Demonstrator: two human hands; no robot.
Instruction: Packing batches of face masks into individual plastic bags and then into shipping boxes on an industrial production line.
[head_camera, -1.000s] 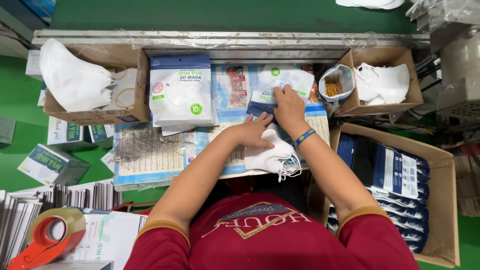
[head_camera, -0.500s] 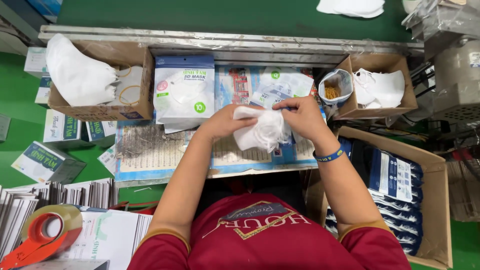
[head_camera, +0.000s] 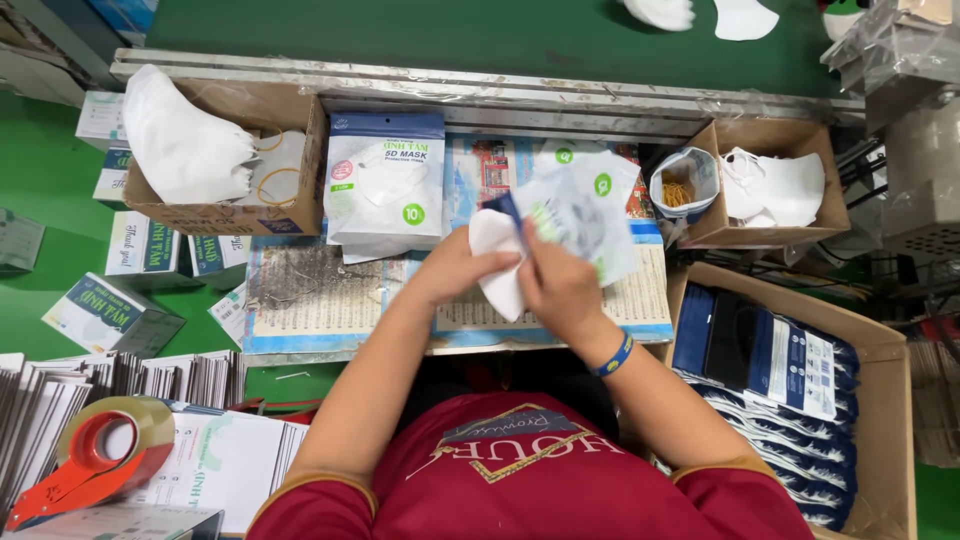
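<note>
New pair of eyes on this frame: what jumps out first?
Dead centre, the left hand and right hand meet over the bench, feeding a white mask into a printed pouch. Left of them a box is heaped with more white masks, and a pouch stack stands beside it. The orange tape dispenser at bottom left is the brightest thing.

The floor (head_camera: 40, 180) was green. A green belt (head_camera: 450, 40) ran along the far side behind a metal rail (head_camera: 480, 88). The near table (head_camera: 330, 300) was papered with old printed sheets under even light.
</note>
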